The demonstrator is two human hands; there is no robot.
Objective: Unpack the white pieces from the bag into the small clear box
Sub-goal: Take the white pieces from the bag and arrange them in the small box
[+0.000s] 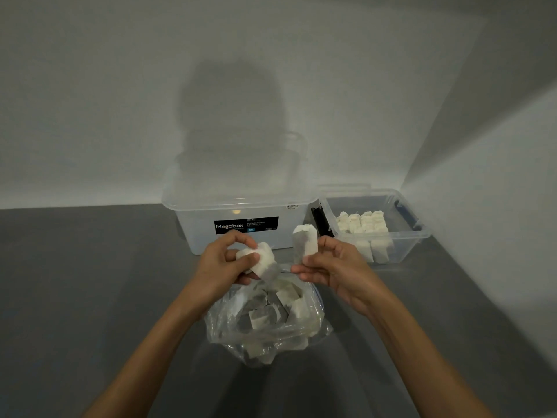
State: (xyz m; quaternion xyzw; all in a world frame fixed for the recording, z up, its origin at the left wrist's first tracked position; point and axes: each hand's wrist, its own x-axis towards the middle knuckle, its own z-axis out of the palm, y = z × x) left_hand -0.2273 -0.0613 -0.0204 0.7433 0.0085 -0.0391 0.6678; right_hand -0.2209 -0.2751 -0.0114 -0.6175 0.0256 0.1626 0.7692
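1. Right now my left hand is curled around a white piece, with the thumb across its front and the fingers wrapped behind it. I hold it just above the mouth of the bag.
2. My right hand pinches the lower end of a second white piece between thumb and fingertips. That piece stands nearly upright above my fingers, and the other fingers of this hand are loosely bent.
3. Both hands are close together but apart, each with its own piece, and the two pieces do not touch.
4. The bag is clear plastic and sits on the grey tabletop directly under my hands, between my forearms. Its top is open and crumpled, and more white pieces lie jumbled inside it.
5. The small clear box stands on the tabletop to the right and behind my hands, near the corner where the two walls meet. It is open on top.
6. Inside it, stacked white pieces stand in tidy rows toward its left and front. Some of them show through the front wall.
7. A dark latch shows on the small box's left end and a blue one on its right end.
8. Just left of the small box is a large translucent box with a black label reading "Megabox". It stands behind my hands, against the back wall.
9. A shadow falls on that wall above the large box.
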